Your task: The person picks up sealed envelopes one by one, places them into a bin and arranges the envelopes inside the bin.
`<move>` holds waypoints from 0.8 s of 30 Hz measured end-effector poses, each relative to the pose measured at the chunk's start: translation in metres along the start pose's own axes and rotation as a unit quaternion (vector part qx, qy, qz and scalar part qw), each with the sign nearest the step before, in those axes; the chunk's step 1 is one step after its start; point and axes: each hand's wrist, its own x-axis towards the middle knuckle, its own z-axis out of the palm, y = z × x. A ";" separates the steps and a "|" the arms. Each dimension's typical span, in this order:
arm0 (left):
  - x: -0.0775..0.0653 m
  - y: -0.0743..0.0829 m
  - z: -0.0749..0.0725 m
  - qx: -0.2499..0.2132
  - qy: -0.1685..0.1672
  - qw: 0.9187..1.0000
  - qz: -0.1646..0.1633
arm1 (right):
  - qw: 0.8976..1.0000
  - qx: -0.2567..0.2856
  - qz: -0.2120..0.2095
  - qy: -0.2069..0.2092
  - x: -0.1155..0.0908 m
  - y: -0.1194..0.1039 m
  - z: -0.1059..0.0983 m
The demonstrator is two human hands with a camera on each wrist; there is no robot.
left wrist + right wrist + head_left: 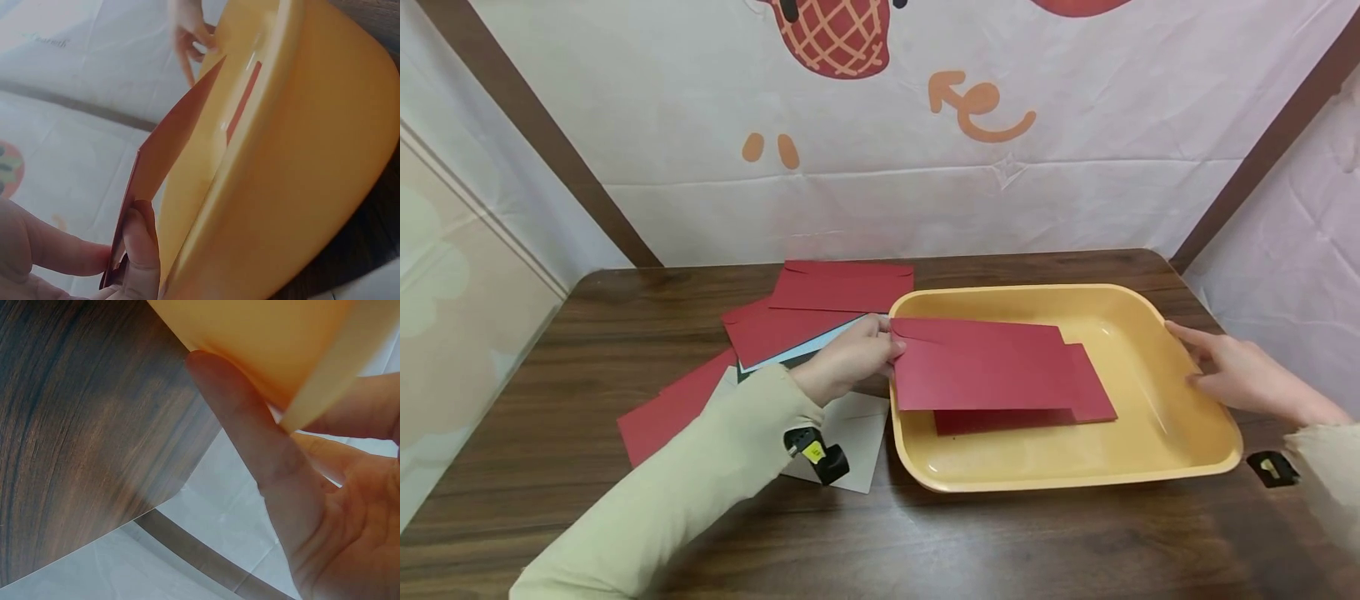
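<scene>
My left hand [848, 360] pinches the left end of a red envelope [979, 365] between thumb and fingers. The envelope stretches over the left part of a yellow plastic tub [1150, 375]. In the left wrist view the held envelope [169, 147] slants above the tub's rim. Beneath it, another red envelope [1096, 387] lies inside the tub, partly hidden. At the tub's right side, my right hand [1243, 373] holds the rim. From the right wrist, fingers of the right hand [300, 481] show on both sides of the yellow wall.
Left of the tub, several red envelopes [842, 287] overlap on the dark wooden table [1000, 542]. A light blue edge [808, 346] and a pale grey envelope [850, 433] show among them, partly behind the left arm. A printed cloth [880, 208] hangs behind the table.
</scene>
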 end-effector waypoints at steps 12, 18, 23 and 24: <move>0.019 0.004 0.025 0.036 0.004 0.999 0.008 | 1.000 -0.004 -0.017 0.011 0.000 0.002 0.001; 0.025 0.006 0.035 0.039 -0.005 0.999 0.002 | 0.999 -0.016 -0.029 0.025 0.001 0.002 0.001; 0.030 0.007 0.040 0.044 -0.026 0.999 0.012 | 0.999 -0.018 -0.028 0.024 0.001 0.003 0.001; 0.031 0.007 0.041 0.045 -0.029 0.998 0.014 | 0.999 -0.017 -0.028 0.024 0.001 0.003 0.002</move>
